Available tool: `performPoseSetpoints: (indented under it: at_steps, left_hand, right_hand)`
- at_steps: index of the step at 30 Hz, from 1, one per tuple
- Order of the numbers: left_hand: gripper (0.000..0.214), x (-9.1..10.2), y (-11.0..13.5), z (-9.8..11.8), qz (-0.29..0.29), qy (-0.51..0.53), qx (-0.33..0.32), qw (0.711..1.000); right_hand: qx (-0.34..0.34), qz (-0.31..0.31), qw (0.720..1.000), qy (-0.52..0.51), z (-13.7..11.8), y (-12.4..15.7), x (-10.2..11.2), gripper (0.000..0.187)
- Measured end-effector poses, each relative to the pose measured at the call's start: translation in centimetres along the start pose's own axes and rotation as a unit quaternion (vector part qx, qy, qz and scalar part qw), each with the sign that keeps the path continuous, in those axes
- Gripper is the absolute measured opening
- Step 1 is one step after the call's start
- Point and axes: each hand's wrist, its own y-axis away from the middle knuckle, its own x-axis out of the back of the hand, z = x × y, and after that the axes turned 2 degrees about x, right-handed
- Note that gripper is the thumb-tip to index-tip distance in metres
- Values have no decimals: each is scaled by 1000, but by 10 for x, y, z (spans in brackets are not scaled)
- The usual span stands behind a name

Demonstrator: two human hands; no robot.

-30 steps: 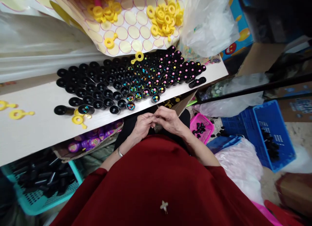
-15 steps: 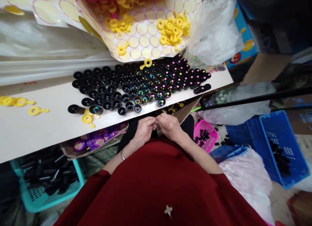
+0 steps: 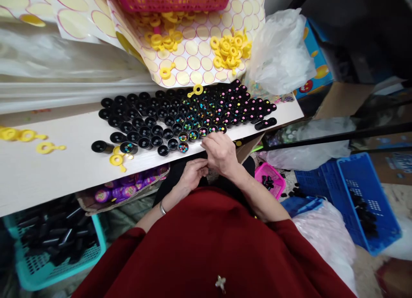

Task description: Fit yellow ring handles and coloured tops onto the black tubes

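Note:
My right hand (image 3: 221,152) reaches to the front edge of the table, its fingers bent and closed over the spot at the end of the front row of black cups. Whatever is under those fingers is hidden. Just below and to the left is my left hand (image 3: 193,174), fingertips pinched together close to the right wrist; what they hold, if anything, cannot be made out. Many small black cups (image 3: 156,141) stand in a tight block on the table. Several hold coloured beads (image 3: 183,148), others have pink dots showing, and those on the left look bare inside.
Yellow ring-shaped pieces (image 3: 232,49) lie on a dotted sheet (image 3: 182,63) behind the cups, with a pink basket (image 3: 174,1) above. Below the table are a turquoise basket (image 3: 61,270) of black tubes, a box of purple packets (image 3: 124,191) and a blue crate (image 3: 388,212).
My right hand has moved forward from beside the left hand to the table edge, covering the cup that stood there. My left hand stays low, its fingers still pinched. The camera view has shifted slightly.

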Motion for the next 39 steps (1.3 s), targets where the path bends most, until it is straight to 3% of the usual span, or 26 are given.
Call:
performPoseSetpoints:
  at_steps: [6, 26, 39]
  left_hand:
    - [17, 8, -12, -18, -25, -152, 39, 987]
    - [22, 8, -20, -19, -23, -172, 36, 984]
    - [23, 14, -26, -24, -23, -207, 19, 978]
  right_hand:
    - [20, -65, 997, 38, 3, -36, -4, 23]
    - [28, -149, 988, -2, -1, -56, -1, 24]
    - [7, -109, 994, -30, 3, -49, 1, 16]
